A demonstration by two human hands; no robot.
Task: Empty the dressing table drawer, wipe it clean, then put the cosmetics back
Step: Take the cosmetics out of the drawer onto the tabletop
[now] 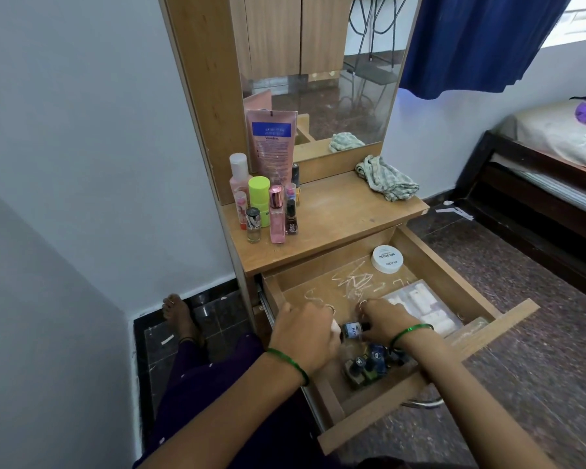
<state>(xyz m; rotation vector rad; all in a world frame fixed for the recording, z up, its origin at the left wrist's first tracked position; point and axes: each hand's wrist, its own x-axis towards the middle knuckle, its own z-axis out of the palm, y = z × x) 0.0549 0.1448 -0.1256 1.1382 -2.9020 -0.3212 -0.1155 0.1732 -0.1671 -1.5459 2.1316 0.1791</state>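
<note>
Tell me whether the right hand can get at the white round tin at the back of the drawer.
Probably yes. The white round tin lies uncovered in the open drawer, nothing above it, though the right hand now grips a small blue bottle.

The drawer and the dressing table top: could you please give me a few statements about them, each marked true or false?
1. The drawer is pulled open. True.
2. The checked cloth lies inside the drawer. False: it lies on the table top.
3. A round white tub sits in the drawer's far corner. True.
4. Both hands are on the table top. False: the left hand and right hand are in the drawer, at a small blue-labelled bottle.
</note>
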